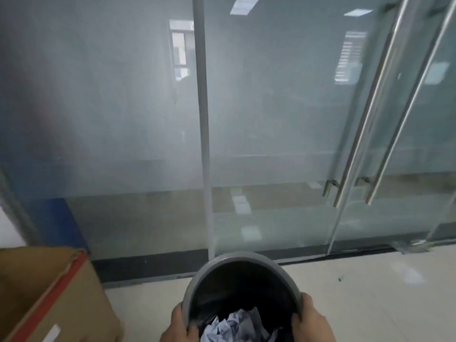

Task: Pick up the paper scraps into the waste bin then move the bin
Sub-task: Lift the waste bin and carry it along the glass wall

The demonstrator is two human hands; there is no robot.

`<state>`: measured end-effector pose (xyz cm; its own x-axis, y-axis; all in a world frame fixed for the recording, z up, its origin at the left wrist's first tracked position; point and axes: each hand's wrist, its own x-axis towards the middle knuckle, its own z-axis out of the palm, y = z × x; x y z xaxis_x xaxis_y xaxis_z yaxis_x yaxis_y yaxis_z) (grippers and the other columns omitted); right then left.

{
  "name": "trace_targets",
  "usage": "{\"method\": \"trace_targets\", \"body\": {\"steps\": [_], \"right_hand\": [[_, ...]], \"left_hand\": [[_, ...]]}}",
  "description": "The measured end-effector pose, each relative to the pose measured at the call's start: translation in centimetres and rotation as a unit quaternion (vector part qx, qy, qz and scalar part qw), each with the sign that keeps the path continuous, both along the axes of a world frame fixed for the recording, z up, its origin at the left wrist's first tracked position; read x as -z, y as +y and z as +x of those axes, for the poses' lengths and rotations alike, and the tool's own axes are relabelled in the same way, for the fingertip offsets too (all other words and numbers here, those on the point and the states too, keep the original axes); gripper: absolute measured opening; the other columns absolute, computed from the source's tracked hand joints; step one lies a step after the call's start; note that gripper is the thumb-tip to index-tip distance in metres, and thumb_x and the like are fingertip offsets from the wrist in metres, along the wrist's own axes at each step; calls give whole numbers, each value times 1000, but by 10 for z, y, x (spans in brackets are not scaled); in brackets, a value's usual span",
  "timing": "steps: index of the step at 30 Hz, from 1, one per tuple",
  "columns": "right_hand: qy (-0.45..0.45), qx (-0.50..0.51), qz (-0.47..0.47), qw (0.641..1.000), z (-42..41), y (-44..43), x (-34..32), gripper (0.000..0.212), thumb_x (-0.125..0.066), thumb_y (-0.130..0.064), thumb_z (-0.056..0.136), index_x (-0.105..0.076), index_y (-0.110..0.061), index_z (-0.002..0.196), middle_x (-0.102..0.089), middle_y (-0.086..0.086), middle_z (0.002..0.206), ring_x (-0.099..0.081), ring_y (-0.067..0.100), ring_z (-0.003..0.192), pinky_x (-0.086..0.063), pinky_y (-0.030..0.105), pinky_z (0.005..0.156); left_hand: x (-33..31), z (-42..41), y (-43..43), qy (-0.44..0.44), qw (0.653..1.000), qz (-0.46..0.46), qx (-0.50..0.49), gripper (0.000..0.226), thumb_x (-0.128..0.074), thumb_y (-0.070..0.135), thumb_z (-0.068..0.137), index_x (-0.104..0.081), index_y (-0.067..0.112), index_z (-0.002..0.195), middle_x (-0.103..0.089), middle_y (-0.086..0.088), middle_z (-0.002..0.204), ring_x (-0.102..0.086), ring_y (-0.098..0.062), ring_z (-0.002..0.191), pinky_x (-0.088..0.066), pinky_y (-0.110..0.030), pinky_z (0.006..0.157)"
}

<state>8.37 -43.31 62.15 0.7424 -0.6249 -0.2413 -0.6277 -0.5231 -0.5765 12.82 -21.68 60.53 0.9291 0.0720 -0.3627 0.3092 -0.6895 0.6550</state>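
A round grey waste bin with a black liner fills the bottom middle of the head view, close to the glass wall. Crumpled white paper scraps lie inside it. My left hand grips the bin's left rim, fingers curled over the edge. On the right rim sits my right hand, also curled over the edge. Both hands hold the bin between them; whether it rests on the floor is hidden.
A brown cardboard box with red tape stands at the lower left, close to the bin. A frosted glass wall runs ahead, with glass doors and steel pull bars at right. Pale tiled floor spreads to the right.
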Motion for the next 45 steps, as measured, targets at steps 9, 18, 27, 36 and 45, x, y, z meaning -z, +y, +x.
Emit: {"method": "trace_targets", "body": {"steps": [9, 18, 27, 36, 45], "right_hand": [[-141, -101, -1, 985, 48, 14, -281, 11, -45, -13, 83, -45, -13, 93, -61, 16, 91, -64, 35, 77, -46, 28, 47], [-175, -106, 0, 979, 28, 56, -319, 17, -41, -15, 82, -47, -14, 98, -54, 9, 80, -59, 30, 62, -38, 22, 32], [-173, -70, 9, 982, 8, 73, -308, 24, -41, -16, 82, -49, -14, 105, -59, 11, 88, -62, 30, 68, -42, 24, 37], [-163, 68, -44, 983, -81, -20, -296, 23, -47, -14, 82, -54, -12, 104, -63, 14, 91, -64, 33, 74, -51, 32, 53], [-165, 191, -73, 965, -201, -138, -303, 17, -43, -11, 81, -52, -11, 95, -63, 20, 80, -60, 33, 52, -42, 27, 36]], "left_hand": [[-303, 17, 69, -164, 978, -129, -4, 11, -46, 17, 99, -52, 16, 108, -66, -17, 89, -64, -23, 55, -46, -23, 35], [-343, -13, 109, -198, 972, -130, -1, 13, -45, 20, 101, -49, 16, 113, -70, -15, 85, -59, -15, 43, -50, -24, 40], [-333, -8, 124, -183, 974, -130, 16, 13, -46, 19, 100, -49, 14, 112, -67, -17, 90, -60, -18, 45, -50, -25, 40], [-312, -14, 8, -164, 965, -147, 144, 13, -45, 22, 100, -43, 17, 112, -64, -13, 84, -56, -13, 40, -48, -22, 36], [-311, -71, -151, -121, 942, -164, 267, 23, -43, 24, 99, -47, 15, 120, -64, -14, 98, -69, -25, 65, -60, -30, 45]]}}
